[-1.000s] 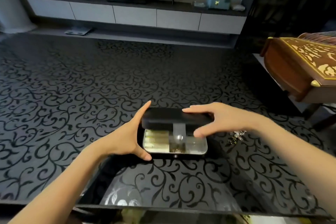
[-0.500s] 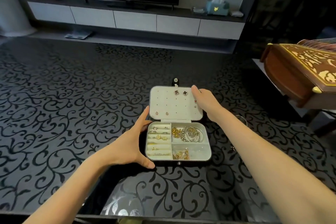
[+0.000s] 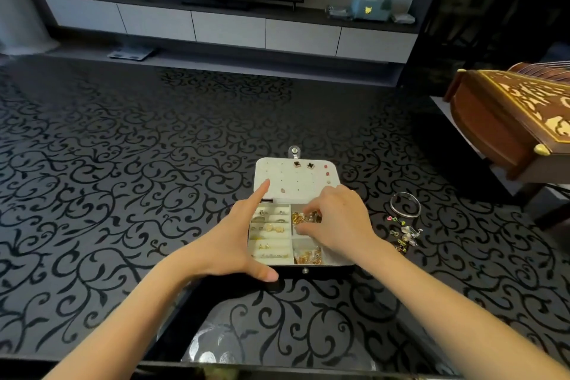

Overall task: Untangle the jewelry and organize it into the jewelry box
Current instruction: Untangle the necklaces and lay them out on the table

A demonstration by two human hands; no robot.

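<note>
The jewelry box (image 3: 311, 268) lies open on the black patterned table, its white lid (image 3: 277, 176) folded back with a few earrings pinned in it. Rings fill the left slots; gold chains (image 3: 297, 218) and small gold pieces (image 3: 308, 256) lie in the right compartments. My left hand (image 3: 234, 241) braces the box's left side, forefinger straight along the edge and thumb at the front corner. My right hand (image 3: 336, 222) reaches into the upper right compartment, its fingers curled and pinching the tangled gold chains. A silver bangle (image 3: 405, 205) and several small colourful pieces (image 3: 404, 233) lie loose to the right of the box.
A carved wooden instrument (image 3: 509, 114) juts over the table's right side. Beyond the table stand a low TV cabinet (image 3: 228, 28) and a tissue box (image 3: 370, 8). The table's near edge (image 3: 277, 367) runs along the bottom.
The lid went from nearly closed to fully folded back. My right hand left the lid and dropped into the upper right compartment onto the chains. My left hand stayed at the box's side.
</note>
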